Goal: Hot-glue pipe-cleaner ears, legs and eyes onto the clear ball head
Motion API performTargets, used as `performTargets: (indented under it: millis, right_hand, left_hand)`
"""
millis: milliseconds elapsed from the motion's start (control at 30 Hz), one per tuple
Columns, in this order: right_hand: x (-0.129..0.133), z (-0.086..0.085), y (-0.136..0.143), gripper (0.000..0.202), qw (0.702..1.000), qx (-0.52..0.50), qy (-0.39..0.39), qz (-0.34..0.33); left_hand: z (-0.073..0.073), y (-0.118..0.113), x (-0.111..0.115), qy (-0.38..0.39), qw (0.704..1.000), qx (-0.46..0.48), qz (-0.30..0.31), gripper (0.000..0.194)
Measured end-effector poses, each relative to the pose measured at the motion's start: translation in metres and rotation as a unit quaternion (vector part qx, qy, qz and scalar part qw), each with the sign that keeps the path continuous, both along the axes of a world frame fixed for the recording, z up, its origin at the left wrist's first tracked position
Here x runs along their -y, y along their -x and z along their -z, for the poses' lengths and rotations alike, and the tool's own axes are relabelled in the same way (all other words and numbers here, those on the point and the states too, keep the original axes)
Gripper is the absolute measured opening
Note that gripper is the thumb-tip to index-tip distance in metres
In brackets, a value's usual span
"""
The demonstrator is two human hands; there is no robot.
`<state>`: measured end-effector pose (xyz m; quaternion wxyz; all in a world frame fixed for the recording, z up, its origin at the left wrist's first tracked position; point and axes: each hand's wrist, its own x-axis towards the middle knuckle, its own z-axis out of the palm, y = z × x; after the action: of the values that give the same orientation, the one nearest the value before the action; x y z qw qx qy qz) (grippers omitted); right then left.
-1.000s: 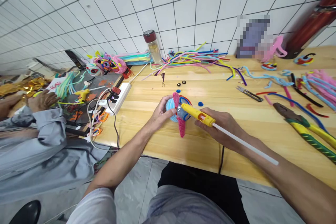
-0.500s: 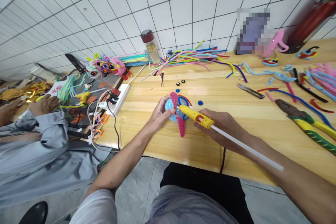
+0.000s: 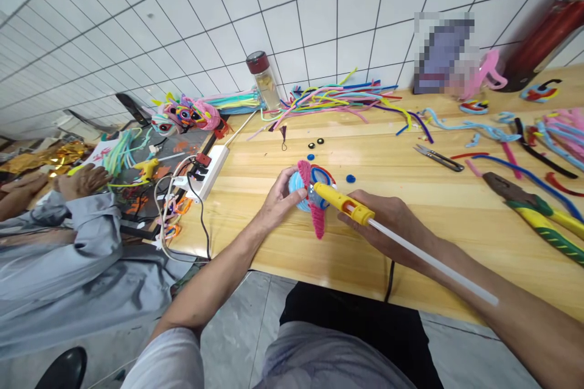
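Observation:
My left hand (image 3: 281, 196) is closed on the left side of a pipe-cleaner craft piece (image 3: 318, 222), light blue with pink pointed parts and red and blue loops. My right hand (image 3: 381, 219) grips a yellow hot glue gun (image 3: 342, 199), with a long white glue stick (image 3: 433, 262) jutting out of its back. The gun's tip is at the middle of the craft piece, beside my left thumb; I cannot tell whether it touches. Just beyond lie small blue discs (image 3: 350, 179) and two black ring-like pieces (image 3: 320, 141).
Thread snips (image 3: 438, 158) and large pliers (image 3: 524, 200) lie to the right. Pipe cleaners (image 3: 337, 97) and a lidded bottle (image 3: 264, 79) line the wall. A white power strip (image 3: 213, 173) with cables sits left. Another person's hands (image 3: 84, 181) rest by another yellow glue gun (image 3: 146, 170).
The whole view has shifted slightly. My hands, the glue gun and the craft piece keep almost the same positions relative to each other.

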<state>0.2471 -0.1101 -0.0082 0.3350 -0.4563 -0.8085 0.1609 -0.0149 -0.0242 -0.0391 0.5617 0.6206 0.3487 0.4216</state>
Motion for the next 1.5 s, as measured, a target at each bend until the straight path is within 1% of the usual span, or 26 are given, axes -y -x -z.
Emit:
performTargets:
  millis: [133, 267, 400, 567, 700, 767, 900, 1100, 1267, 1400, 1500]
  right_hand:
    - [-0.001, -0.003, 0.000, 0.009, 1.000, -0.017, 0.018, 0.008]
    - [0.002, -0.005, -0.001, 0.013, 0.999, -0.011, 0.037, 0.007]
    - [0.004, -0.006, -0.001, 0.014, 0.999, -0.010, 0.045, 0.001]
    - [0.004, -0.006, -0.002, 0.016, 0.999, -0.017, 0.047, 0.009]
    - [0.003, -0.010, 0.000, 0.018, 0.998, -0.039, 0.054, 0.004]
    - [0.002, -0.013, 0.001, 0.021, 0.996, -0.057, 0.069, 0.006]
    - [0.002, -0.018, 0.001, 0.025, 0.988, -0.085, 0.124, 0.021]
    - [0.001, -0.015, -0.001, 0.024, 0.981, -0.091, 0.165, 0.036]
    - [0.001, -0.016, 0.000, 0.027, 0.980, -0.095, 0.172, 0.039]
    - [0.001, -0.016, 0.001, 0.020, 0.981, -0.097, 0.164, 0.035]
    - [0.001, -0.014, 0.000, 0.021, 0.982, -0.094, 0.160, 0.033]
  left_hand:
    - [0.000, -0.002, 0.001, -0.006, 1.000, -0.001, -0.004, 0.060]
    - [0.004, -0.003, -0.001, 0.007, 1.000, 0.019, 0.006, 0.057]
    - [0.007, -0.003, -0.002, 0.001, 1.000, 0.023, 0.004, 0.059]
    - [0.004, -0.003, 0.001, -0.014, 1.000, 0.012, 0.000, 0.057]
    - [0.001, -0.003, 0.003, -0.018, 1.000, 0.007, 0.000, 0.056]
    - [0.002, -0.003, 0.003, -0.013, 1.000, 0.007, 0.001, 0.056]
    - [0.004, -0.003, 0.002, -0.018, 1.000, 0.014, 0.001, 0.056]
    - [0.004, -0.003, 0.002, -0.009, 1.000, 0.009, 0.004, 0.061]
    - [0.002, -0.004, 0.002, -0.020, 1.000, 0.008, -0.003, 0.061]
    - [0.003, -0.004, 0.002, -0.017, 1.000, 0.019, 0.006, 0.060]
    - [0.004, -0.003, 0.002, -0.013, 1.000, 0.016, 0.009, 0.060]
